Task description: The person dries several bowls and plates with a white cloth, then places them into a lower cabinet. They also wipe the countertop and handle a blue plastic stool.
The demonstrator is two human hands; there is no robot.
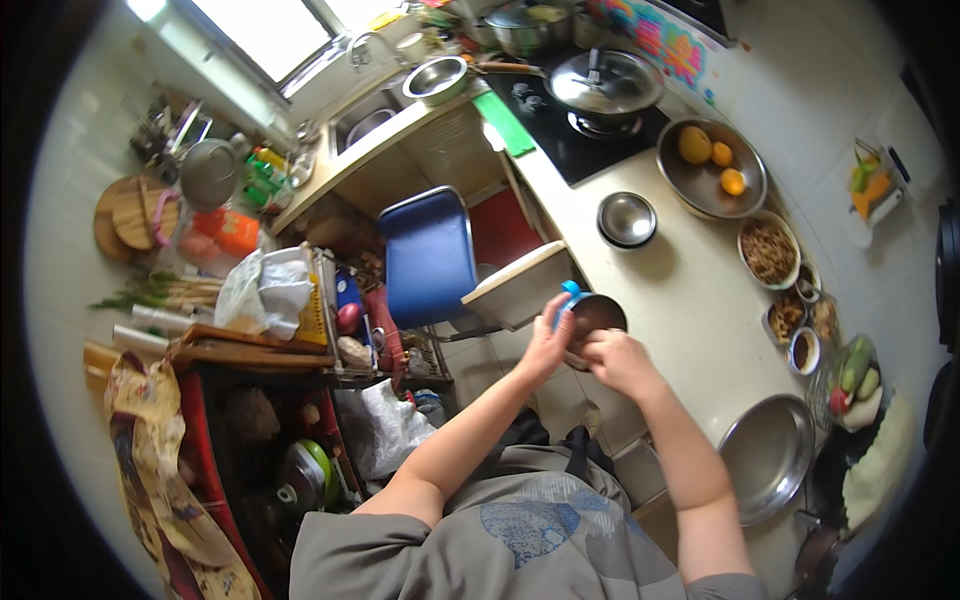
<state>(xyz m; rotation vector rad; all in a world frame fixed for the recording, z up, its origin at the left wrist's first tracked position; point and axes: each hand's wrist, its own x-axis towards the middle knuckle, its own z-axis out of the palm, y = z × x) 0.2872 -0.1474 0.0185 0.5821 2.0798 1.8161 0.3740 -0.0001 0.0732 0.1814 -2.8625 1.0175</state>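
My left hand (549, 343) grips a round metal container (606, 307) with a blue part at its rim, near the counter's front edge. The container is tilted, its opening partly facing me. My right hand (619, 361) has its fingers curled at the opening, their tips reaching inside. Whether those fingers pinch anything is hidden. On the counter just beyond stands a small stainless steel bowl (627, 219), apparently stacked on another.
A lidded wok (606, 82) sits on the black gas hob (577, 157). Along the wall stand a large bowl (671, 180) of fruit and a bowl of shredded food (769, 251). A steel basin (765, 457) lies at right. Below, a blue chair (427, 255) stands beside an opened cabinet door (521, 289).
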